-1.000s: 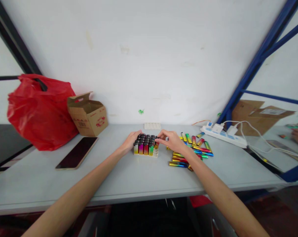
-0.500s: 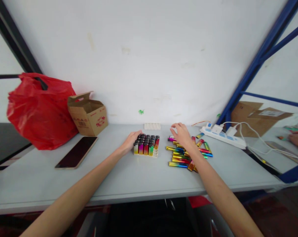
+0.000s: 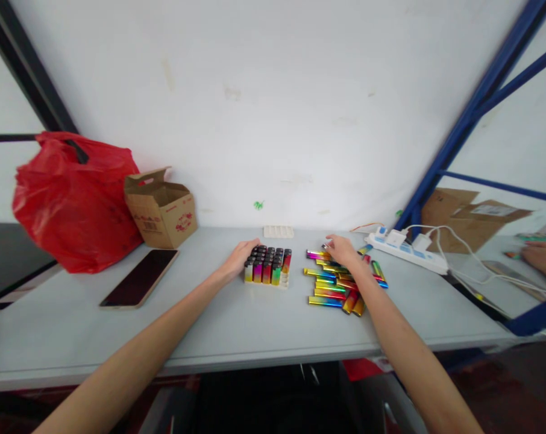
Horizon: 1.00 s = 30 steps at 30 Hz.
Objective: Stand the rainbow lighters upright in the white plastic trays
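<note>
Standing upright in a white tray (image 3: 284,281) are several rows of lighters (image 3: 266,265) with black tops and shiny coloured bodies. My left hand (image 3: 241,258) holds the tray's left side, its fingers reaching round the far left corner of the lighters. To the right lies a loose pile of metallic lighters (image 3: 329,289) in gold, red, blue, green and pink. Over the far side of this pile, my right hand (image 3: 340,249) has its fingertips closed at the end of a lighter, partly hidden by the hand.
A second white tray (image 3: 278,231) lies by the wall. A phone (image 3: 140,278), an open cardboard box (image 3: 164,211) and a red plastic bag (image 3: 78,202) are at left. At right are a power strip (image 3: 406,250) with cables, a blue frame and another person's hand (image 3: 544,259).
My right hand has moved slightly right and down onto the pile, its fingers closing at a lighter; some lighters there have shifted. My left hand remains at the tray.
</note>
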Available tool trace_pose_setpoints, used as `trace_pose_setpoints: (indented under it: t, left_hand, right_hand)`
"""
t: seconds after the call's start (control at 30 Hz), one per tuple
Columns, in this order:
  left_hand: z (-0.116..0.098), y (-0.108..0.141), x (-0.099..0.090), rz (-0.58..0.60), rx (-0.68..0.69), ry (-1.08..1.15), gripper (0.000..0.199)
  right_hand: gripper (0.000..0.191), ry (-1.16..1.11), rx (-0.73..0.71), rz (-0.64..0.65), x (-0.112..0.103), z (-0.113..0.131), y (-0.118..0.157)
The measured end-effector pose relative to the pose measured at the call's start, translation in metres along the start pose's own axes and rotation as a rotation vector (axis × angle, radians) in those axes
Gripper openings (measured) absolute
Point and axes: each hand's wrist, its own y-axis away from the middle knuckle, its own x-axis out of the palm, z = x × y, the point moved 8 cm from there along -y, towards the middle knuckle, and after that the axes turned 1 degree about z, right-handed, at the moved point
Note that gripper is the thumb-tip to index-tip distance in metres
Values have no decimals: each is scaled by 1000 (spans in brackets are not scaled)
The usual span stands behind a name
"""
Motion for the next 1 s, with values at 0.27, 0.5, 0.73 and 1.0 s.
trace_pose_setpoints:
  t: [0.27, 0.5, 0.73, 1.0]
  left_hand:
    - [1, 0, -1, -11, 1, 1, 46]
    - [0, 2, 0, 0, -22, -11, 48]
    - [-1, 2, -1, -17, -13, -12, 47]
    - [0, 1, 0, -3, -5, 5, 47]
  right_hand:
    - [31, -665, -125, -143, -24, 23, 2]
    - [50, -1222, -41, 133, -7, 75, 22]
    - [54, -1020, -123, -58, -15, 98, 35]
    - [47, -915, -170, -134, -17, 114, 45]
